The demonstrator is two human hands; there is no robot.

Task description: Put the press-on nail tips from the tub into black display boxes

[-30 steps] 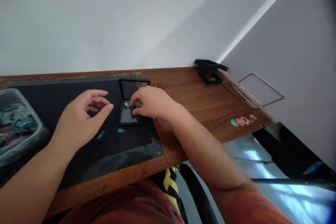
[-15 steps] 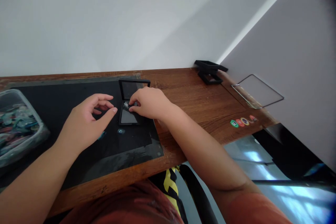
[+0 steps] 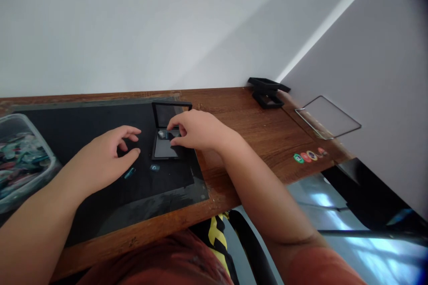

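Observation:
A small black hinged case (image 3: 164, 150) with a grey lining and a see-through lid stands with its lid up on the dark mat. Near the hinge inside lies a small clear, shiny piece (image 3: 162, 134), with another small dark piece beside it. My right hand (image 3: 200, 130) reaches over the right side of the case, thumb and fingers apart, apparently holding nothing. Left of the case my left hand (image 3: 103, 156) hovers with curved, spread fingers and nothing in them. Below it on the mat are a slim teal piece (image 3: 129, 173) and a small dark blue packet-like piece (image 3: 154, 168).
A clear plastic tub (image 3: 50, 153) full of small mixed-colour pieces stands at the left. Black frame-like cases (image 3: 267, 98) are stacked at the back right. A thin wire frame (image 3: 331, 136) leans by the side wall, near several round stickers (image 3: 306, 157) on the wooden table (image 3: 230, 102).
My right hand has moved slightly right and its fingers have parted, leaving the shiny piece in the case. The left hand has drawn back left, showing more of the teal piece.

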